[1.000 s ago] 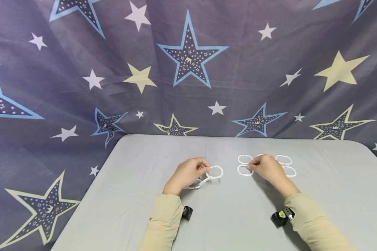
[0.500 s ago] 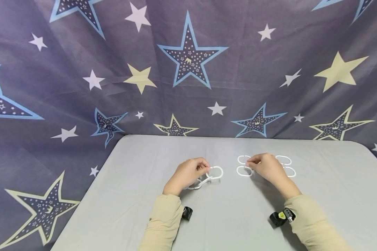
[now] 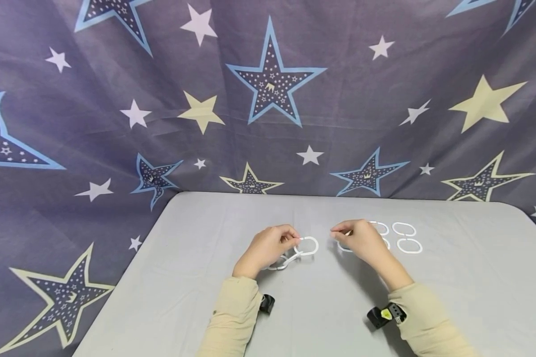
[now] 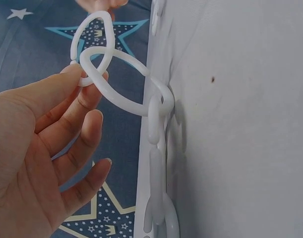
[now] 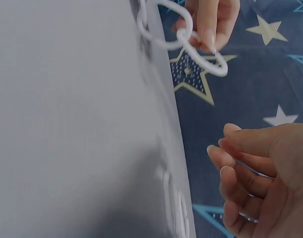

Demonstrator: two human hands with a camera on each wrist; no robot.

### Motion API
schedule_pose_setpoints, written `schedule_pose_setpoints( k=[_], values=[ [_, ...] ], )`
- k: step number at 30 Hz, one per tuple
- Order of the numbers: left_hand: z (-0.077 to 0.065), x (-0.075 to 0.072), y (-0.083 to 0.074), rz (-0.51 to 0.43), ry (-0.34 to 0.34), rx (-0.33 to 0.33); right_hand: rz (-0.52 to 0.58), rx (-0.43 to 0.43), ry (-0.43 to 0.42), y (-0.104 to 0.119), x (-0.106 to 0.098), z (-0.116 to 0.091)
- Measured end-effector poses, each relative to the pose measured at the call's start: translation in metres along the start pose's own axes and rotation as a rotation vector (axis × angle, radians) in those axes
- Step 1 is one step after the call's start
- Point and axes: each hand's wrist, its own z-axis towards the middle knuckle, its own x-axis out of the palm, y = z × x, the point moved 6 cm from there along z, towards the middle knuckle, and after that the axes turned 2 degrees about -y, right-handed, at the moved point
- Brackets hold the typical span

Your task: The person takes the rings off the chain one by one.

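Note:
My left hand (image 3: 268, 248) pinches a white plastic chain link (image 4: 110, 39) between thumb and index finger, raised over the table's left-centre. That end link passes through a second link (image 4: 109, 94), and more joined links (image 4: 156, 173) trail down onto the table, partly hidden behind the hand in the head view. The right hand (image 3: 362, 240) hovers to the right of the chain, thumb and fingertips close together. Nothing shows between its fingers in the right wrist view. Under and beside it lie loose white links, one of them (image 3: 346, 251) half covered by the fingers.
Several loose links, such as the one at the far right (image 3: 410, 253), lie in two rows on the grey table (image 3: 321, 307). Behind the table hangs a star-patterned curtain (image 3: 330, 114). Each wrist carries a small black camera (image 3: 266, 303).
My right hand has moved left from over the loose links toward the chain, uncovering links on its right. The left hand stays in place with the chain link.

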Motion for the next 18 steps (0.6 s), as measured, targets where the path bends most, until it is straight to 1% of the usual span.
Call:
schedule_pose_setpoints(
  k=[4,8,18],
  values=[
    [0.001,0.001,-0.001,-0.003,0.003,-0.001,0.048,-0.023,-0.015,0.014,0.007,-0.001],
    [0.001,0.001,0.000,-0.006,0.010,-0.007,0.063,-0.051,-0.023,0.026,0.014,-0.002],
    [0.000,0.001,-0.001,0.009,0.015,-0.011,0.081,-0.047,0.014,0.039,0.028,-0.006]
  ],
)
